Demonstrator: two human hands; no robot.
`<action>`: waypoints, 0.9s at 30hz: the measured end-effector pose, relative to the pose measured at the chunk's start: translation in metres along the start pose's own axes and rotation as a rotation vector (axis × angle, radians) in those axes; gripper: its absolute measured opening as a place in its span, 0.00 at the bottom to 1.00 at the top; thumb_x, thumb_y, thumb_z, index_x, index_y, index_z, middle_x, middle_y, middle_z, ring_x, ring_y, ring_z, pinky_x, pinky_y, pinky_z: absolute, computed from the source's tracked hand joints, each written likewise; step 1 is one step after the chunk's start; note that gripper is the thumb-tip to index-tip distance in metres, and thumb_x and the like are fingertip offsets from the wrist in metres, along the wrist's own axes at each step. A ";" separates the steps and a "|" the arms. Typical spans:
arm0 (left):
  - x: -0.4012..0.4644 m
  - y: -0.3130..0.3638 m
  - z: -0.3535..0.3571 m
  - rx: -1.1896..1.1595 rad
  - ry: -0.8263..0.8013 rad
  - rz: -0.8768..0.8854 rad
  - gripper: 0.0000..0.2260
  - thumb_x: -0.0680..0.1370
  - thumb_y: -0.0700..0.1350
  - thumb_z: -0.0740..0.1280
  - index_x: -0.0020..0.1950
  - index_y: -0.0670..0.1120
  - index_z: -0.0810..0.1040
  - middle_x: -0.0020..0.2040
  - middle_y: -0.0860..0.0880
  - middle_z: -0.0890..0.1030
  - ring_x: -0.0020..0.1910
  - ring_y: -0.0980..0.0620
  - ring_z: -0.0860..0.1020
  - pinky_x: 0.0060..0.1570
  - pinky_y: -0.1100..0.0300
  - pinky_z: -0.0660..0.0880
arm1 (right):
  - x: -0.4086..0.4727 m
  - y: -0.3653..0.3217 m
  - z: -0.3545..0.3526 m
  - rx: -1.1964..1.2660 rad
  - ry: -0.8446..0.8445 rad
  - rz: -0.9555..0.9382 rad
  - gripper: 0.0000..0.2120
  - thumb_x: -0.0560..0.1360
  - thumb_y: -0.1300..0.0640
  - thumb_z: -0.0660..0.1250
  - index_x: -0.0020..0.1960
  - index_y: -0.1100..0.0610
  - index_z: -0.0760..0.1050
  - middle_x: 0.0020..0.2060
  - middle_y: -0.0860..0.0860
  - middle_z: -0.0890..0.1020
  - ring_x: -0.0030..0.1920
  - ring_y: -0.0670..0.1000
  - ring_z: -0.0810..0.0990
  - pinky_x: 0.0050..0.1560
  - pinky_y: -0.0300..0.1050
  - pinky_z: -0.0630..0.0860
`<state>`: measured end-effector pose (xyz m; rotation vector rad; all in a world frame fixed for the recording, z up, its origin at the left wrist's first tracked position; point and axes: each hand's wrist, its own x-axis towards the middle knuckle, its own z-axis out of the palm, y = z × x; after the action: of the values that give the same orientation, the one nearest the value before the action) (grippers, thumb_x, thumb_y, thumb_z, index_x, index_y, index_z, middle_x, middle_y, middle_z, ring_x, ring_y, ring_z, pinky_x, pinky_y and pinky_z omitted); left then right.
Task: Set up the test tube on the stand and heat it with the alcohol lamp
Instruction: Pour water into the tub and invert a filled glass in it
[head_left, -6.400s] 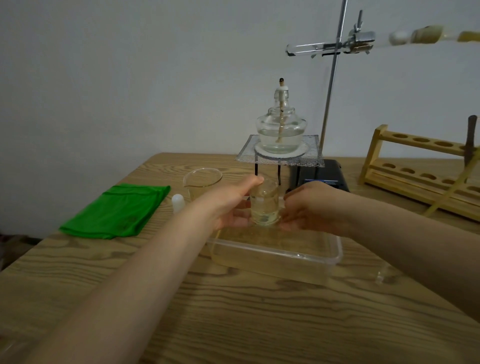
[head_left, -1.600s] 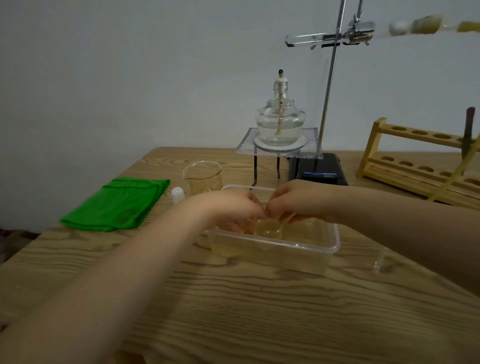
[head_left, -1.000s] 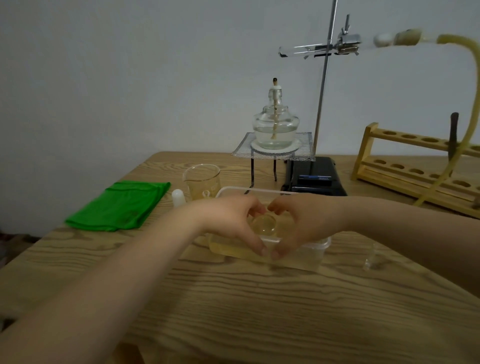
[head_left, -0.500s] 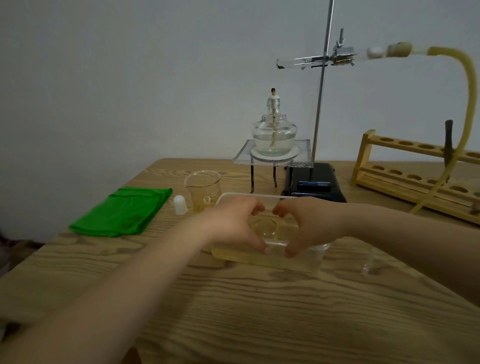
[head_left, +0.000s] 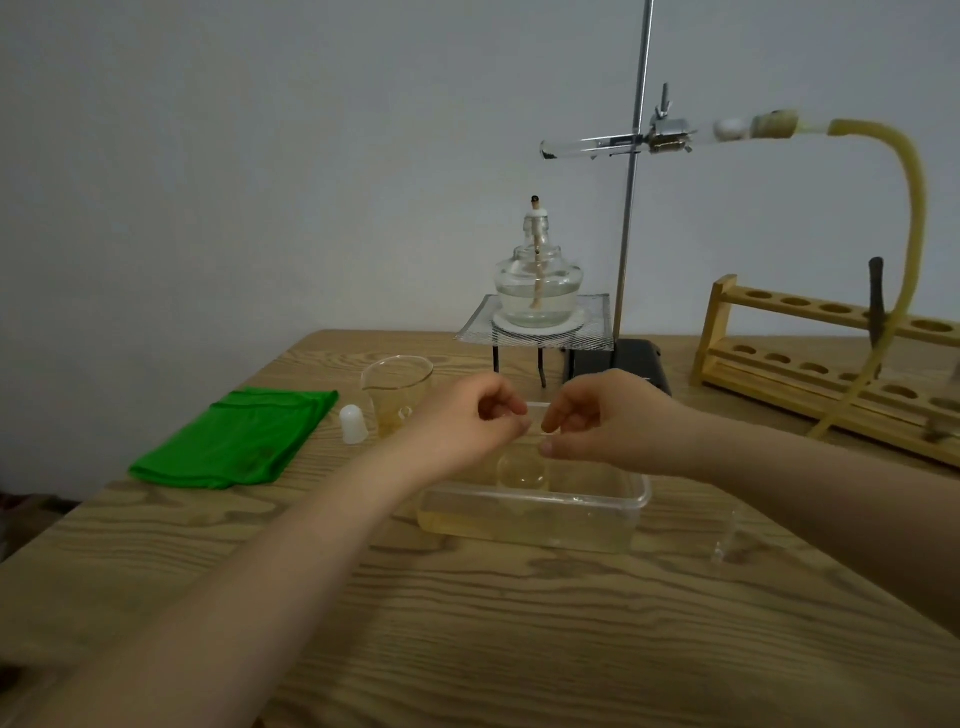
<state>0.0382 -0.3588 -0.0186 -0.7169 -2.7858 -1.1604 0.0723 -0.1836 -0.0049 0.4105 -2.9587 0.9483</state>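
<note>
On the wooden worktop, a clear glass test tube is seen already clamped almost level on the tall metal stand, its stoppered end joined to a yellow rubber hose. The glass alcohol lamp is placed on a wire-gauze tripod below the tube's closed end, uncapped, and no flame is visible. Above the clear plastic water trough, where an upturned small glass jar is seen, the left hand and right hand are held with fingers loosely curled; whether anything thin is pinched cannot be told. Lighting and heating are judged still outstanding.
</note>
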 end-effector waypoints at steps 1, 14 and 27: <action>0.001 0.000 0.001 0.002 0.036 0.017 0.05 0.73 0.46 0.71 0.42 0.53 0.76 0.35 0.56 0.73 0.35 0.57 0.72 0.38 0.62 0.70 | 0.000 0.000 0.003 -0.025 0.041 -0.013 0.07 0.69 0.53 0.74 0.43 0.52 0.77 0.34 0.44 0.76 0.34 0.41 0.73 0.37 0.33 0.71; -0.004 0.004 0.004 0.065 0.070 0.061 0.09 0.70 0.41 0.72 0.42 0.53 0.76 0.34 0.56 0.73 0.32 0.60 0.71 0.34 0.67 0.68 | -0.002 -0.004 0.004 -0.099 0.036 0.007 0.08 0.68 0.59 0.73 0.44 0.50 0.79 0.41 0.48 0.82 0.43 0.47 0.80 0.48 0.43 0.79; -0.003 0.008 0.004 0.167 0.012 0.056 0.16 0.69 0.38 0.70 0.42 0.60 0.73 0.54 0.55 0.75 0.55 0.57 0.74 0.51 0.56 0.75 | -0.006 0.003 0.005 -0.063 -0.019 -0.020 0.13 0.68 0.61 0.73 0.51 0.49 0.81 0.49 0.44 0.81 0.49 0.41 0.79 0.55 0.40 0.76</action>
<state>0.0453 -0.3525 -0.0168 -0.7638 -2.7904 -0.9060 0.0773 -0.1825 -0.0114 0.4492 -2.9864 0.8521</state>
